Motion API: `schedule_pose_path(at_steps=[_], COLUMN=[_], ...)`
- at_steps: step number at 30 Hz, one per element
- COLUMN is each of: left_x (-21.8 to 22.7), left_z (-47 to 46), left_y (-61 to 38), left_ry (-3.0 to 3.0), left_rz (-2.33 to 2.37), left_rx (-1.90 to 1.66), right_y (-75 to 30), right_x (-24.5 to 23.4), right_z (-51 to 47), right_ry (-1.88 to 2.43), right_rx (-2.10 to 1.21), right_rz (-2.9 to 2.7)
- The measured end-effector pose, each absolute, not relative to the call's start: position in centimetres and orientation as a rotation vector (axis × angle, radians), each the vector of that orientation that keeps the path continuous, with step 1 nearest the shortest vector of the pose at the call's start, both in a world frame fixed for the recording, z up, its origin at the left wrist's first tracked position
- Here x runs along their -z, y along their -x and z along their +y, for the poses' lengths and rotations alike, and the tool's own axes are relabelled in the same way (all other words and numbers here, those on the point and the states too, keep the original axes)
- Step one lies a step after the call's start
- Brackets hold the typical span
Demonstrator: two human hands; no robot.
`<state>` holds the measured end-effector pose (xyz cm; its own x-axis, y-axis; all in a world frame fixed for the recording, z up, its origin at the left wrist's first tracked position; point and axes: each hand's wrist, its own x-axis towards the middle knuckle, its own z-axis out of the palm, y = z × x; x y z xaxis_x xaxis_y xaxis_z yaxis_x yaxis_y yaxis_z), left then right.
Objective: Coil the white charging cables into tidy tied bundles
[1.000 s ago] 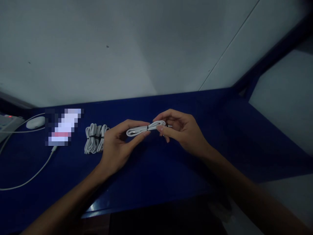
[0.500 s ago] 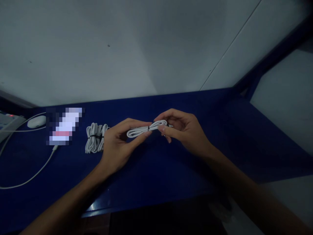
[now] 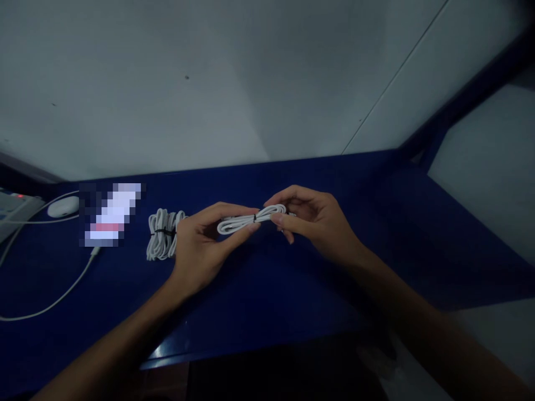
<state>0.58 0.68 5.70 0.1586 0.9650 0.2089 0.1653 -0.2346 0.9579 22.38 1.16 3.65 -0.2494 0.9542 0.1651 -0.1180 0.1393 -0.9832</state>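
Between my two hands is a coiled white cable (image 3: 238,224), bound at its middle by a black tie (image 3: 254,218). My left hand (image 3: 203,242) pinches the bundle near the tie, with thumb and index finger closed along its left half. At the other end, my right hand (image 3: 315,220) grips the right loop between thumb and fingers; some of those fingers are hidden behind. Several more tied white cable bundles (image 3: 161,236) lie side by side on the blue table (image 3: 267,312), partly covered by my left hand.
A phone-like device with a blurred-out screen (image 3: 112,211) lies at the left, plugged into a white charging cable (image 3: 79,284). Beyond it are a white rounded object (image 3: 62,207) and a power strip (image 3: 19,209) with a red light. A pale wall (image 3: 209,100) rises behind the table.
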Motion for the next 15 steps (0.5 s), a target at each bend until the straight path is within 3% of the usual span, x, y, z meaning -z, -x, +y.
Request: schedule_pose_path(at_steps=[15], left_x=[-5.8], left_z=[1.18], left_y=[0.03], left_ry=[-1.423], left_rz=[1.03], left_rx=[-1.1], right_y=[-22.55], right_x=[-3.15], right_z=[1.48], right_ry=[0.886], right_rx=[-1.274], right_rz=[-1.364])
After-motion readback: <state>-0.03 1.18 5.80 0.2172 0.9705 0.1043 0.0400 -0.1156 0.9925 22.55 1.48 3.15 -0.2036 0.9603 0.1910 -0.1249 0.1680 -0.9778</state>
